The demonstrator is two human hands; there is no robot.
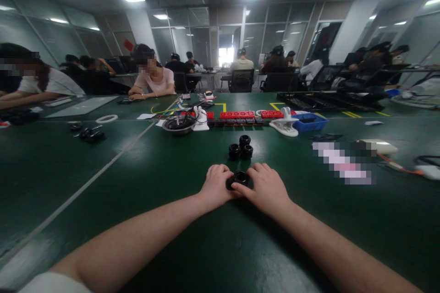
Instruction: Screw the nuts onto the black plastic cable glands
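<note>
Both hands meet around a black round part with a hollow ring top and a wider base [240,176], low over the green table. My left hand [216,184] is closed on its left side. From the right, my right hand [267,187] grips it, thumb laid across the near side. My fingers hide much of the base. Just beyond stand three similar black ring-shaped parts: one at the back [244,140], one at front left [234,151] and one at front right [246,151], close together.
Farther back are a round dish of black pieces [178,124], a white clamp stand [200,119], red blocks [237,114], a white clip [285,123] and a blue bin [311,122]. Black parts [91,134] lie left; a cabled white device [381,147] lies right. People sit beyond.
</note>
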